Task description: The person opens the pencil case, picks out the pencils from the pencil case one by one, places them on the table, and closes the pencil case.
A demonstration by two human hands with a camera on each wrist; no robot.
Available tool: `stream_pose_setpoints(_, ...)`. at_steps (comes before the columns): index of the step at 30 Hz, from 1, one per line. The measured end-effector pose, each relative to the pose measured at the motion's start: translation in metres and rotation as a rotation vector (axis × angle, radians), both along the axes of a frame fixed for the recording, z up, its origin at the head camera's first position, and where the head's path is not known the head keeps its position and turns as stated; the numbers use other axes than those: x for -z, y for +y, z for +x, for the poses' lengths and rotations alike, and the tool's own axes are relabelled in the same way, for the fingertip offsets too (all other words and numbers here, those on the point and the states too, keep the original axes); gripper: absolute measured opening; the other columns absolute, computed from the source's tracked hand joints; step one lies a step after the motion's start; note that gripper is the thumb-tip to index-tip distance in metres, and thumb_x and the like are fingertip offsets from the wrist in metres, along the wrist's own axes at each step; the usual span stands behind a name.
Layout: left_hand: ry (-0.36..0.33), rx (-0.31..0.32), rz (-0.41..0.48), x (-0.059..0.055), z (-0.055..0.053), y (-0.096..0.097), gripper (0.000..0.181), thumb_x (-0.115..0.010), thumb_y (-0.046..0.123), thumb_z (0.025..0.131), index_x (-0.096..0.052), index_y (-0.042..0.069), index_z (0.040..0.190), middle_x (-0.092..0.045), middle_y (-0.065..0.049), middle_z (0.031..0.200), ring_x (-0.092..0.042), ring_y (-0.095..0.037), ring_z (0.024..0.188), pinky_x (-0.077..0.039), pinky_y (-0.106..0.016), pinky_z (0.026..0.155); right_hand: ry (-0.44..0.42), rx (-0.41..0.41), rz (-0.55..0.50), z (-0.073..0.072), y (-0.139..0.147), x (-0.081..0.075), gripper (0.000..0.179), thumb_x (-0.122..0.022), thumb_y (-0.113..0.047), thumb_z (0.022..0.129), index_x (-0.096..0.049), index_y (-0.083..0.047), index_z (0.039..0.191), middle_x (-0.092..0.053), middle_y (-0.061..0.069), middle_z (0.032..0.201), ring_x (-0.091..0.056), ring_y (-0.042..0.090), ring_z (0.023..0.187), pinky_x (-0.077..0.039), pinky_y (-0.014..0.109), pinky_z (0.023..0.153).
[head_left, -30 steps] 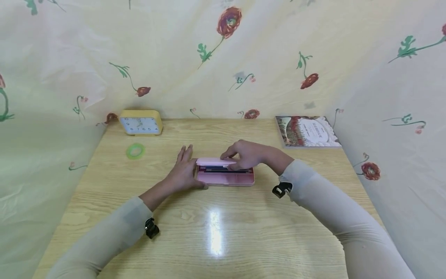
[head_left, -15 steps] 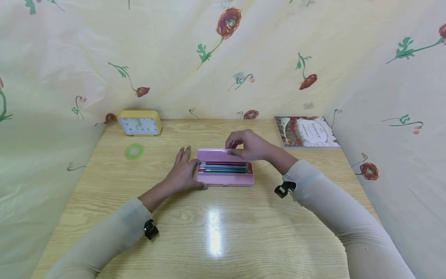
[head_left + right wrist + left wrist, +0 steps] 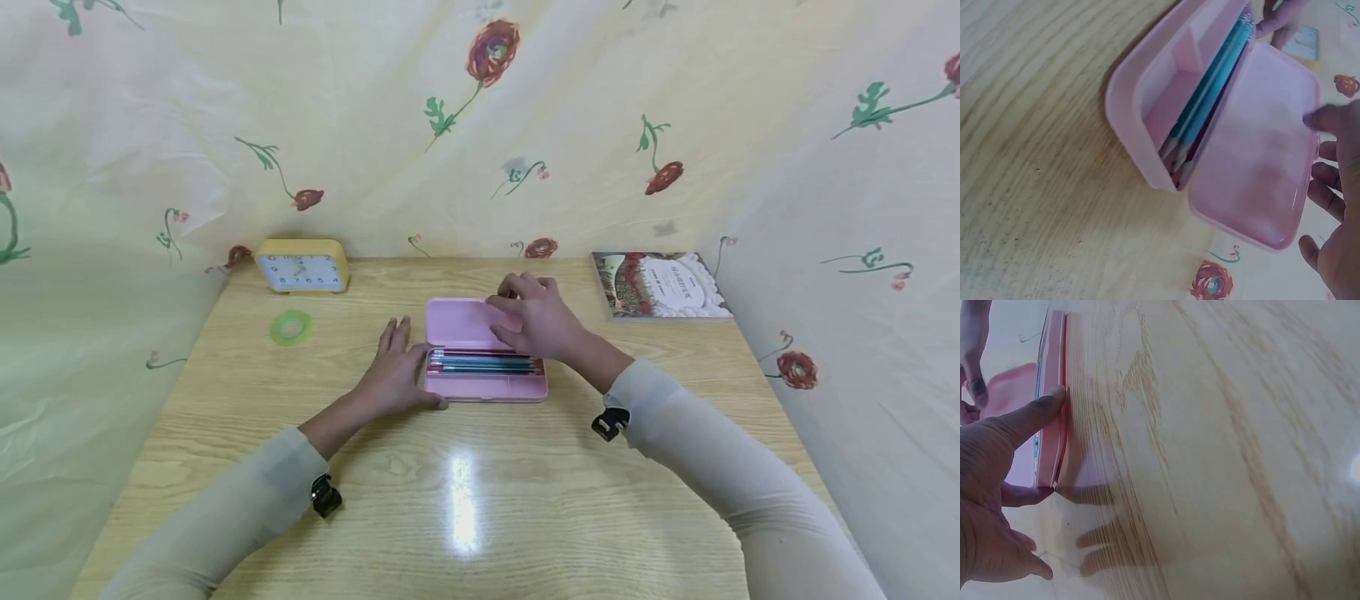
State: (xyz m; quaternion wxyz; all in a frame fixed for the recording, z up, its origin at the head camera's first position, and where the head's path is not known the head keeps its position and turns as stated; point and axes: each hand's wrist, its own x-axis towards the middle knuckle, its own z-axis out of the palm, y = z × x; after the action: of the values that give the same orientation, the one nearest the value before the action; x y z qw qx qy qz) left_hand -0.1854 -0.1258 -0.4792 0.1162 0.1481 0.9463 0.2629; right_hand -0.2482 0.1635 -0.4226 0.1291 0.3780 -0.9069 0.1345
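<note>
A pink pencil case (image 3: 480, 387) stands on the wooden table with its lid (image 3: 461, 323) raised at the back. Several pencils (image 3: 483, 363), mostly blue-green, fill its rear compartment. My left hand (image 3: 392, 379) holds the left end, thumb along the front wall and index finger around the corner; the other fingers spread outward. On the lid's right part is my right hand (image 3: 543, 321). The right wrist view puts its thumb (image 3: 1322, 119) over the lid's rim and the curled fingers just behind it. In that view the pencils' pointed ends face the case's near end.
A yellow clock (image 3: 302, 267) stands at the back left, with a green tape roll (image 3: 291, 327) in front of it. A book (image 3: 660, 286) lies at the back right. Flower-patterned sheeting (image 3: 375, 125) rises behind the table and along both sides.
My right hand has swung the lid up and back, from nearly down to wide open, uncovering the pencils. My left hand has stayed at the case's left end.
</note>
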Motion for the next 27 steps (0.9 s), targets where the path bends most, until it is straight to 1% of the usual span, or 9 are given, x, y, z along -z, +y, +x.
stream_pose_setpoints(3,0.005,-0.003,-0.004,0.000,0.000,0.000,0.104,-0.103,0.049,0.074,-0.058,0.010,0.159,-0.003,-0.030,0.184,0.008,-0.052,0.171,-0.019,-0.074,0.135,-0.011,0.035,0.106,0.001,0.000,0.002,0.070,-0.083,-0.054,0.093,-0.073,-0.008,0.145,-0.069,0.012,0.131,-0.065,0.034,0.122,-0.046,0.077,0.112)
stream_pose_setpoints(5,0.006,-0.005,-0.008,-0.001,0.000,-0.001,0.104,-0.103,0.049,0.074,-0.058,0.011,0.159,-0.003,-0.030,0.184,0.008,-0.052,0.171,-0.019,-0.074,0.135,-0.051,0.069,0.167,0.001,0.000,0.004,0.092,-0.080,-0.068,0.090,-0.062,-0.008,0.157,-0.067,0.014,0.144,-0.063,0.036,0.134,-0.035,0.081,0.121)
stream_pose_setpoints(7,0.006,-0.008,-0.010,-0.001,-0.001,-0.001,0.104,-0.103,0.050,0.074,-0.058,0.011,0.160,-0.002,-0.030,0.184,0.008,-0.052,0.172,-0.019,-0.073,0.135,-0.114,0.100,0.212,0.001,-0.001,0.008,0.110,-0.075,-0.079,0.087,-0.048,-0.008,0.167,-0.063,0.016,0.156,-0.059,0.039,0.145,-0.025,0.084,0.127)
stream_pose_setpoints(10,-0.003,-0.013,-0.008,-0.002,-0.001,-0.001,0.104,-0.103,0.050,0.074,-0.058,0.012,0.160,-0.002,-0.029,0.184,0.009,-0.051,0.172,-0.019,-0.074,0.135,-0.215,0.125,0.256,0.002,-0.001,0.015,0.130,-0.073,-0.088,0.082,-0.027,-0.011,0.176,-0.053,0.019,0.168,-0.051,0.043,0.155,-0.014,0.088,0.128)
stream_pose_setpoints(13,-0.014,-0.016,-0.006,-0.001,-0.001,-0.001,0.104,-0.103,0.050,0.074,-0.057,0.012,0.161,-0.001,-0.028,0.185,0.010,-0.050,0.172,-0.019,-0.074,0.135,-0.287,0.116,0.289,0.003,-0.001,0.025,0.141,-0.072,-0.093,0.078,-0.015,-0.014,0.179,-0.043,0.020,0.175,-0.042,0.045,0.162,-0.013,0.091,0.126)
stream_pose_setpoints(16,-0.017,-0.019,-0.012,0.001,-0.001,-0.001,0.104,-0.102,0.050,0.075,-0.057,0.012,0.160,-0.001,-0.029,0.184,0.010,-0.051,0.172,-0.019,-0.074,0.135,-0.355,0.091,0.300,0.004,-0.001,0.034,0.148,-0.074,-0.096,0.073,-0.008,-0.018,0.180,-0.030,0.019,0.182,-0.030,0.047,0.168,-0.012,0.092,0.125)
stream_pose_setpoints(19,-0.021,-0.020,-0.015,0.001,0.000,-0.001,0.102,-0.102,0.050,0.075,-0.058,0.012,0.159,-0.004,-0.029,0.184,0.009,-0.051,0.172,-0.020,-0.074,0.135,-0.417,0.069,0.300,0.005,-0.001,0.039,0.152,-0.077,-0.096,0.070,-0.002,-0.023,0.180,-0.020,0.020,0.185,-0.021,0.049,0.170,-0.009,0.093,0.125)
stream_pose_setpoints(24,-0.023,-0.022,-0.012,0.000,0.001,-0.001,0.101,-0.103,0.050,0.075,-0.060,0.011,0.157,-0.011,-0.028,0.183,0.006,-0.050,0.172,-0.021,-0.074,0.135,-0.485,0.064,0.307,0.005,-0.002,0.045,0.152,-0.078,-0.096,0.068,0.003,-0.033,0.179,-0.014,0.020,0.186,-0.016,0.049,0.171,-0.004,0.093,0.124)
stream_pose_setpoints(27,-0.021,-0.019,-0.018,0.001,0.000,-0.001,0.102,-0.102,0.051,0.075,-0.059,0.010,0.157,-0.014,-0.028,0.183,0.004,-0.049,0.172,-0.021,-0.073,0.135,-0.501,0.066,0.315,0.004,-0.003,0.046,0.151,-0.078,-0.096,0.068,0.005,-0.035,0.179,-0.013,0.020,0.186,-0.014,0.048,0.172,-0.001,0.093,0.124)
